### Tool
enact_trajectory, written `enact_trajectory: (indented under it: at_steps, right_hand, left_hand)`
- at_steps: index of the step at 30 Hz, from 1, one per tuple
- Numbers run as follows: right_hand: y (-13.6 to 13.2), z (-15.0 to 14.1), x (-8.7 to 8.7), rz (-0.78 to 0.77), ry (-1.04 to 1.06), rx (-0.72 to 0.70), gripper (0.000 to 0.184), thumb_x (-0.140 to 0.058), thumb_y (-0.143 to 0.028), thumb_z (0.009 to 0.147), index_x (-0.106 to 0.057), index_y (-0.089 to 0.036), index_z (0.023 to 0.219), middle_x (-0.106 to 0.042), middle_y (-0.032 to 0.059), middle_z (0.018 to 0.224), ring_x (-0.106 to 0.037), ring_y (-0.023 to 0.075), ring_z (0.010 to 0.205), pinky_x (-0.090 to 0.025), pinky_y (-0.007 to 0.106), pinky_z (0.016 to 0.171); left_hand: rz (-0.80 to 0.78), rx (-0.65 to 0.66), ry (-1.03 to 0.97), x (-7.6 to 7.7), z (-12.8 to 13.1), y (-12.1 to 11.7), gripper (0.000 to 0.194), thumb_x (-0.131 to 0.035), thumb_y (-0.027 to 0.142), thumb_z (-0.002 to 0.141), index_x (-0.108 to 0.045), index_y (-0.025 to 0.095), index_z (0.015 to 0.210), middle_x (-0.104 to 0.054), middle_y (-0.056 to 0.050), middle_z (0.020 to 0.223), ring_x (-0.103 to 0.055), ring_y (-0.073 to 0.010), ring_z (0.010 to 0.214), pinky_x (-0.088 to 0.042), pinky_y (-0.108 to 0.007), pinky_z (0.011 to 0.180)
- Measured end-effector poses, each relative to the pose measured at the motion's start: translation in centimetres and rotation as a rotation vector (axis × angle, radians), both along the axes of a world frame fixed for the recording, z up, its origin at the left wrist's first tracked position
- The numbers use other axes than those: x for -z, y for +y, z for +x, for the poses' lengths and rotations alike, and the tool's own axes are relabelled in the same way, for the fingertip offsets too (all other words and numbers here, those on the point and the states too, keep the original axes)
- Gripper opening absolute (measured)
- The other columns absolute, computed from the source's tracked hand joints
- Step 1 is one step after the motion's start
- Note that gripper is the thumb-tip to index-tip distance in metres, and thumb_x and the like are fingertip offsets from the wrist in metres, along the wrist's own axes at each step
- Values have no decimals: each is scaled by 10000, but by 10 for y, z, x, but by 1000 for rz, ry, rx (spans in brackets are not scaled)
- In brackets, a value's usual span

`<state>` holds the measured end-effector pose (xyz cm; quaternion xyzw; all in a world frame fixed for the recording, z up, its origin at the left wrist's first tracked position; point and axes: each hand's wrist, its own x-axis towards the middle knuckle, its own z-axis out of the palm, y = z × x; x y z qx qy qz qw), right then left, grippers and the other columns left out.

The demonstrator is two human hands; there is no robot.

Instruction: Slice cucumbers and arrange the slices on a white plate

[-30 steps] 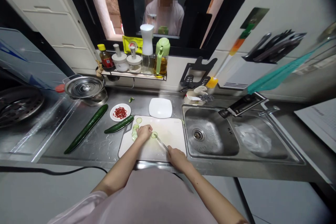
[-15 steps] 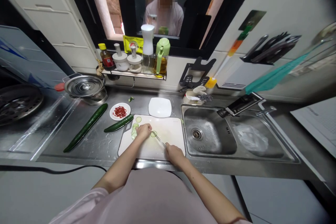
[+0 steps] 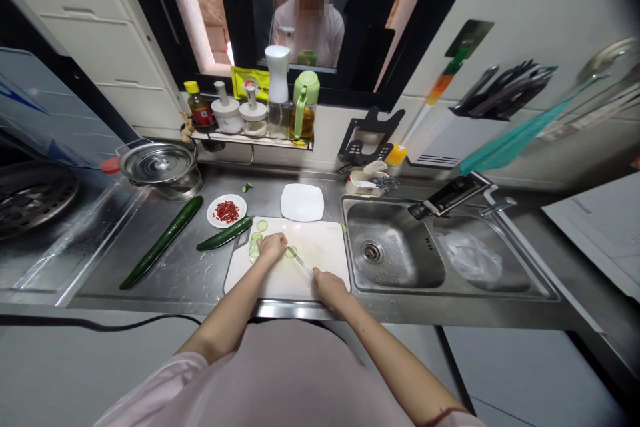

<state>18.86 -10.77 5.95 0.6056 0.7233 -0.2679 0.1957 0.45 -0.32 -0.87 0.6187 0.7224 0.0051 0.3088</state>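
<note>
A white cutting board [image 3: 320, 253] lies on the steel counter in front of me. My left hand [image 3: 273, 247] is curled on a piece of cucumber on the board, fingers pressed down. My right hand [image 3: 325, 285] grips a knife [image 3: 301, 261] whose blade meets the cucumber slice [image 3: 291, 252] beside my left fingers. Several cut cucumber slices [image 3: 256, 243] lie at the board's left edge.
A half cucumber [image 3: 225, 233] and a long whole cucumber [image 3: 163, 241] lie left of the board. Behind are a small dish of red chilli [image 3: 227, 211], a white plate [image 3: 301, 202], a lidded pot [image 3: 159, 165] and a condiment rack [image 3: 253, 113]. The sink [image 3: 395, 255] is right.
My view has shifted slightly. Both hands stay on the board, and the knife has worked a little to the left along the cucumber.
</note>
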Motion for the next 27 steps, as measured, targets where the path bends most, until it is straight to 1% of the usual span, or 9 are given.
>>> enact_trajectory:
  at_steps: [5, 9, 13, 22, 27]
  right_hand:
    - [-1, -1, -1, 2, -7, 4, 361, -365, -95, 870, -500, -156, 1199, -680, 166, 1024, -644, 248, 989, -432, 318, 748]
    - [-4, 2, 1, 22, -6, 5, 326, -340, -124, 893, -507, -155, 1172, -680, 164, 1026, -647, 243, 979, -430, 314, 736]
    - [-11, 7, 4, 25, -4, 5, 304, -349, -133, 898, -510, -160, 1155, -679, 173, 1023, -648, 252, 974, -428, 322, 733]
    - [-25, 20, 2, 38, -1, 25, 321, -353, -125, 895, -524, -171, 1162, -681, 176, 1042, -651, 269, 985, -434, 326, 737]
    - [-32, 23, 9, 67, -16, 25, 312, -333, -156, 918, -538, -171, 1152, -692, 173, 1020, -658, 274, 969, -435, 328, 731]
  left_hand:
    - [1, 3, -4, -4, 0, -1, 145, -602, 249, 736, -662, 280, 865, -729, -19, 968, -617, -220, 1015, -324, -375, 941]
    - [2, 0, 1, -6, 0, -2, 145, -597, 251, 740, -659, 280, 867, -725, -18, 966, -620, -222, 1003, -319, -390, 944]
    - [1, -2, 12, -6, 1, -3, 152, -591, 243, 734, -662, 283, 862, -725, -18, 967, -618, -221, 994, -322, -392, 938]
    - [16, 20, 20, -7, 3, -4, 167, -579, 224, 737, -660, 272, 874, -726, -16, 977, -615, -220, 1003, -324, -390, 927]
    - [27, 18, 36, -8, 6, -6, 171, -557, 219, 761, -666, 274, 881, -722, -33, 975, -607, -238, 1015, -318, -400, 922]
